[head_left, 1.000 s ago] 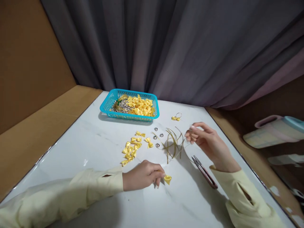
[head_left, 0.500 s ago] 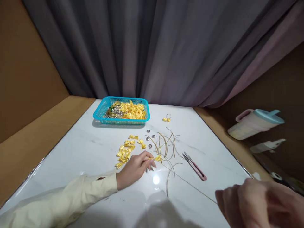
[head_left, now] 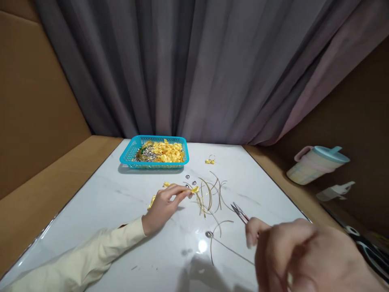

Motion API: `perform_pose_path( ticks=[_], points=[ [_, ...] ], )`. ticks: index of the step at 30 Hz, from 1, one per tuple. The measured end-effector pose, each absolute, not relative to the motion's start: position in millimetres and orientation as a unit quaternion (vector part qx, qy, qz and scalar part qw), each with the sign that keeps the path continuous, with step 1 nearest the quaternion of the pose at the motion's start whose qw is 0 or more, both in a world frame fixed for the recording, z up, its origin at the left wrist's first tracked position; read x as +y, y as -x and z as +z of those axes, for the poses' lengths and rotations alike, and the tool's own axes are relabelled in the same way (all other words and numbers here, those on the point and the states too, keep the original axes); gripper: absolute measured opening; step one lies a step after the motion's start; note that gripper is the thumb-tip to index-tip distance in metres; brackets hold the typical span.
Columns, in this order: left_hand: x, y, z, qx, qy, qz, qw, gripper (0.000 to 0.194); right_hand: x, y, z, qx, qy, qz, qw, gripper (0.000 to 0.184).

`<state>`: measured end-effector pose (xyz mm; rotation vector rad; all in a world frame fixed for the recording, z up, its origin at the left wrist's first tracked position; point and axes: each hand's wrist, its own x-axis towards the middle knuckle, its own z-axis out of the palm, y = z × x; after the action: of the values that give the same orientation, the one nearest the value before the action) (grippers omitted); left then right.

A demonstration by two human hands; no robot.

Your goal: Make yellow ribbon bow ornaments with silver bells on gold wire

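Note:
Between the thumb and fingertips of my left hand (head_left: pixel 162 207) is a small yellow ribbon bow (head_left: pixel 195 189), held just above the table. My right hand (head_left: pixel 304 255) is closed, large and blurred at the lower right. A thin gold cord (head_left: pixel 232 250) runs from its fingers toward a silver bead (head_left: pixel 209 234); whether the bead is threaded on it I cannot tell. My right fingers cover the handle of the thread snips (head_left: pixel 240 213), whose blades point up-left. Cut gold cords (head_left: pixel 209 196) lie loose between the hands. Silver heart-shaped beads (head_left: pixel 193 183) sit beyond the left fingertips.
A blue basket (head_left: pixel 154 165) with yellow bows and silver beads stands at the back. Behind it on the right lies a bow with a ring (head_left: pixel 209 161). More bows (head_left: pixel 151 201) are partly behind my left hand. A lidded cup (head_left: pixel 316 164), a small bottle (head_left: pixel 334 191) and black scissors (head_left: pixel 372 257) are at the right.
My left hand has moved slightly up and left with the bow. My right hand has come left over the snips' handle. A silver bead now shows by the cord.

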<state>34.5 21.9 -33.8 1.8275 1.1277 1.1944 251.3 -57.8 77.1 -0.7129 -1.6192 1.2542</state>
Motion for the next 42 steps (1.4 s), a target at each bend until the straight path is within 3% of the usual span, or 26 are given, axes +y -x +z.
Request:
perform_pose_path(
  ticks=[8,16,21,31,42],
  points=[
    [36,-42,20,0.414,-0.589,0.476,0.505,0.019,-8,-233,78,-0.570,0.400,0.566,0.442,0.008],
    [33,-47,39,0.396,-0.546,0.470,0.569,0.022,20,-231,77,-0.600,0.394,0.581,0.384,0.017],
    [32,-47,41,0.399,-0.534,0.458,0.588,0.022,20,-232,71,-0.594,0.411,0.597,0.348,0.022],
    [28,-50,41,0.432,-0.574,0.473,0.510,0.020,17,-222,70,-0.692,0.486,0.428,0.317,0.023],
    [26,-49,40,0.428,-0.600,0.457,0.498,0.021,14,-223,68,-0.689,0.476,0.440,0.323,0.030]
  ],
)
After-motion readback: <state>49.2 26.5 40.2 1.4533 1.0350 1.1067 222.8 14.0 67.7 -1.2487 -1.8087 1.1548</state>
